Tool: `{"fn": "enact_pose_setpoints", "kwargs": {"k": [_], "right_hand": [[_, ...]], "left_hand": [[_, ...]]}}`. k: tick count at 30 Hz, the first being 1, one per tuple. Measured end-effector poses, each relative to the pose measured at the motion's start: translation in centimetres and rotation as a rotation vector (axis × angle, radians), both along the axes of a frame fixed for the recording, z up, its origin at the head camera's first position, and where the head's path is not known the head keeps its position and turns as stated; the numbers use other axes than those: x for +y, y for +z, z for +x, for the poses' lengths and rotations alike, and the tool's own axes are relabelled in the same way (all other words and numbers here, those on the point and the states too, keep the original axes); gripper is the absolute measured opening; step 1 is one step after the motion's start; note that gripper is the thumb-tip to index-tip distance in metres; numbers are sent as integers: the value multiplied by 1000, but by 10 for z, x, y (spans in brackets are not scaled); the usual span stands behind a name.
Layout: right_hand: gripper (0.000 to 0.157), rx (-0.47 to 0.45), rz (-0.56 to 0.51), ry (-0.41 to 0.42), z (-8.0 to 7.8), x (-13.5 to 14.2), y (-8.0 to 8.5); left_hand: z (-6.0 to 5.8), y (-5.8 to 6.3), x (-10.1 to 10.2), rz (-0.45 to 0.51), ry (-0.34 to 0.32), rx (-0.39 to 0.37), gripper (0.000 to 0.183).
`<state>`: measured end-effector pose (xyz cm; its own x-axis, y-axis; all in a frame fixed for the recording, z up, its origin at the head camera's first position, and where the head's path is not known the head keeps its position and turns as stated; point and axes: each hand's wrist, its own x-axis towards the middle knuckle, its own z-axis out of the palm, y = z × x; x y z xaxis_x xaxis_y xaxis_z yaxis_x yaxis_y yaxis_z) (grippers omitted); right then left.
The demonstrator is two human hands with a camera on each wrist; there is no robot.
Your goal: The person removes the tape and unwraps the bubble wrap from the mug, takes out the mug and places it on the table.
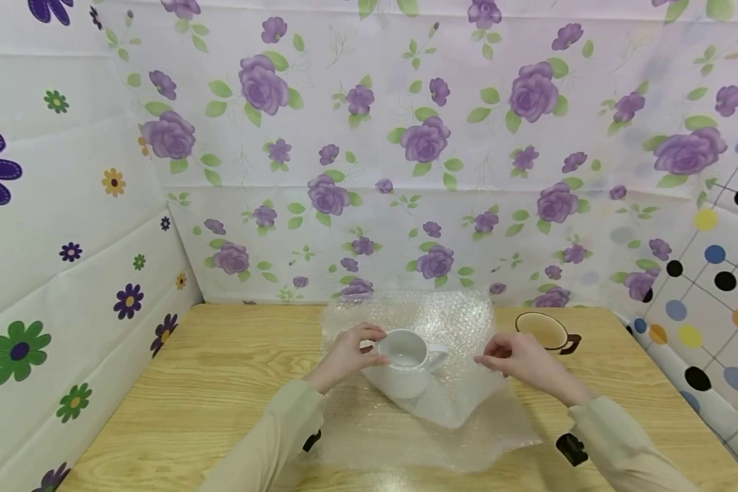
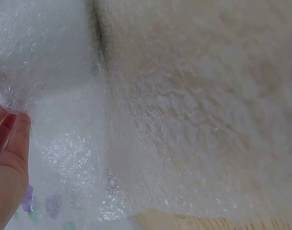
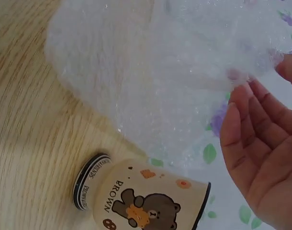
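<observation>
A white mug [image 1: 404,350], its handle to the right, stands upright on a sheet of bubble wrap [image 1: 375,441]. Part of the wrap is folded up across the mug's near side. Left of the mug, my left hand [image 1: 353,352] pinches an edge of the wrap [image 2: 69,139] between thumb and fingers. On the other side, beyond the handle, my right hand [image 1: 519,359] pinches another part of the wrap [image 3: 117,62]. Both wrist views show bubble wrap stretching from the fingertips; neither shows the mug clearly.
Behind my right hand stands a cream cup [image 1: 541,331] with a dark brown handle; its bear print faces the right wrist view. A wooden table [image 1: 221,383] lies beneath everything. Flowered cloth [image 1: 369,150] hangs behind the table, with patterned cloths at both sides.
</observation>
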<state>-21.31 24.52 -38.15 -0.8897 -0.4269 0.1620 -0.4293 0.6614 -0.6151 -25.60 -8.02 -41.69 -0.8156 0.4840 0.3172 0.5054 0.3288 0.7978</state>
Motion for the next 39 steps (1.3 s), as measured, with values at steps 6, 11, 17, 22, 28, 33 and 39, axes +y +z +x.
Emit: {"fn": "enact_pose_setpoints", "kwargs": {"k": [6, 11, 17, 22, 28, 33, 39], "right_hand": [[26, -68, 76, 52, 2, 9, 4], [33, -211, 134, 105, 5, 13, 8], [39, -380, 147, 122, 11, 14, 6], [38, -431, 149, 121, 13, 14, -1], [38, -428, 145, 150, 12, 16, -7], [38, -378, 120, 238, 6, 20, -4], [35, -269, 98, 277, 0, 20, 9]], "left_hand": [[-1, -2, 0, 4, -9, 1, 42], [-1, 0, 1, -6, 4, 2, 42], [12, 16, 2, 39, -27, -4, 39], [10, 13, 2, 26, -17, -1, 40], [0, 0, 0, -3, 1, -13, 43], [0, 0, 0, 10, -10, -13, 43], [-1, -2, -1, 1, -7, -2, 43]]}}
